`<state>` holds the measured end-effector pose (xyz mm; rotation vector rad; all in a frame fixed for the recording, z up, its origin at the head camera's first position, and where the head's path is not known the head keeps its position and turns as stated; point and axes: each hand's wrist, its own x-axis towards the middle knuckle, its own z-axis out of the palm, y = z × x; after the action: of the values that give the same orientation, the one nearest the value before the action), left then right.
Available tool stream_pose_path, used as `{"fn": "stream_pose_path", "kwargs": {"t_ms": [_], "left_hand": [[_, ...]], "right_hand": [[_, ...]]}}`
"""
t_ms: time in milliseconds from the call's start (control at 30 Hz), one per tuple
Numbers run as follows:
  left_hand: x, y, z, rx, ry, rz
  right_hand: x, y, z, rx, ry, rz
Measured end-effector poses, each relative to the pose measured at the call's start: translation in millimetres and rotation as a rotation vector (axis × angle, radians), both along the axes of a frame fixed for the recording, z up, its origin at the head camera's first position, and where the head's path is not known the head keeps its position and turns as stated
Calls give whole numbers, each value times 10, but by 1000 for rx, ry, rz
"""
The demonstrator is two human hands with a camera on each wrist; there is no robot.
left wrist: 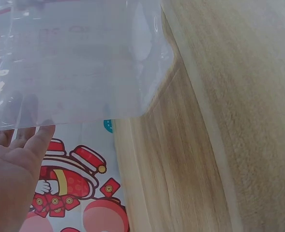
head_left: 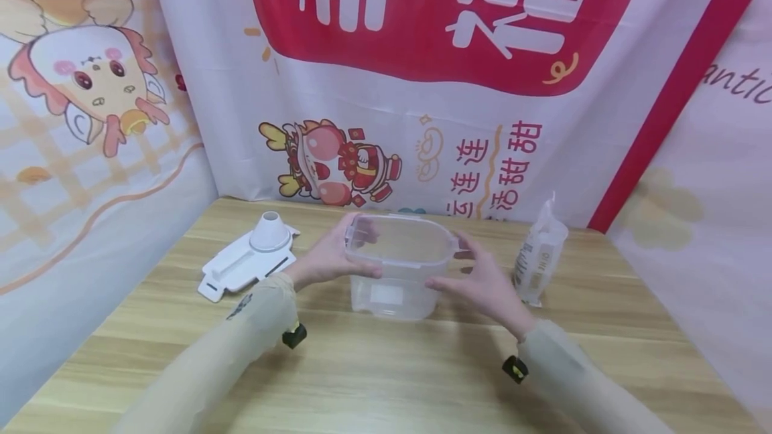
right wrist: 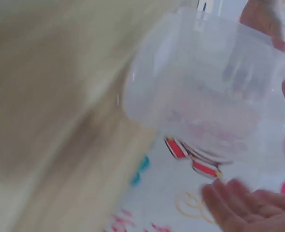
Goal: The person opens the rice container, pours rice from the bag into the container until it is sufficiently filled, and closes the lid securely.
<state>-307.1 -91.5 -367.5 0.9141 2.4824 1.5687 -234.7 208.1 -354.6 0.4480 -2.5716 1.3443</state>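
A clear plastic container (head_left: pixel 395 280) with an open top stands at the middle of the wooden table, a pale rectangle showing low on its front. My left hand (head_left: pixel 338 253) grips its left end, thumb along the front wall and fingers at the far side. In the left wrist view those fingertips show at the edge of the container (left wrist: pixel 84 67). At the right end is my right hand (head_left: pixel 479 283), its thumb near the front wall. The right wrist view shows the right fingers (right wrist: pixel 244 203) spread and apart from the container (right wrist: pixel 200 87).
To the left, a white plastic lid (head_left: pixel 232 273) lies on the table with a white cone-shaped piece (head_left: pixel 271 232) on it. A clear printed plastic bag (head_left: pixel 539 263) stands at the right. Printed cloth (head_left: pixel 229 119) hangs behind and along both sides.
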Motion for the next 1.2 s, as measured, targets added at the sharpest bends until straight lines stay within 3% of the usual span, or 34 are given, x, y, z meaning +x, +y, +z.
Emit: {"fn": "stream_pose_path", "kwargs": {"t_ms": [167, 267, 400, 500, 667, 833, 1033, 1200], "left_hand": [[0, -25, 22, -14, 17, 5], [1, -34, 21, -26, 21, 7], [-1, -39, 7, -28, 25, 5], [-7, -37, -8, -26, 22, 2], [-17, -23, -21, -25, 7, -1], [-9, -25, -10, -20, 4, 0], [0, -32, 1, -22, 6, -5], [6, -16, -7, -18, -5, -11]], "right_hand": [[103, 236, 200, 89, 397, -42], [116, 458, 300, 86, 464, -127], [69, 821, 372, 34, 336, -291], [-30, 1139, 353, -17, 260, -333], [-170, 1617, 241, -105, 88, -210], [-237, 1843, 77, -152, -128, -65], [-349, 1909, -156, -238, -132, 35], [-374, 1967, -279, -236, -136, 45]]}}
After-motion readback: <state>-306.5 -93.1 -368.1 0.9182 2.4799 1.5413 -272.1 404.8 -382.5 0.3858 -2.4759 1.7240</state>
